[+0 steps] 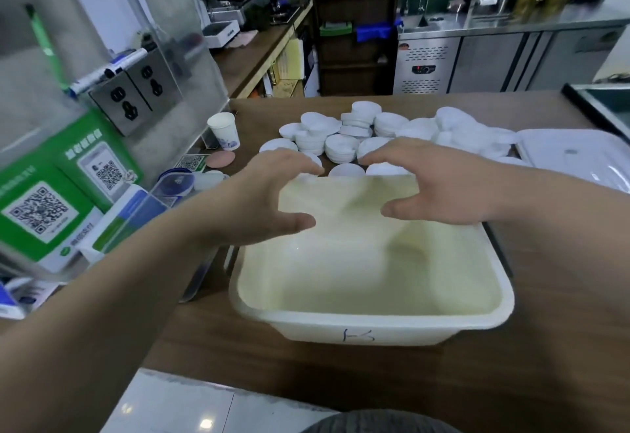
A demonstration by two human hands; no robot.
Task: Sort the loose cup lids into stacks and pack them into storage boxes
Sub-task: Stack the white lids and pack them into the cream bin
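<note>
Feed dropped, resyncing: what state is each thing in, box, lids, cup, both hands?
storage box: open, empty, on the counter.
box lid: off, lying flat at right.
cup lids: unpacked; some loose, some in short stacks beyond the box.
paper cup: upright, left of the lids.
left hand: open, empty, above the box's far end.
right hand: open, empty, above the same end.
</note>
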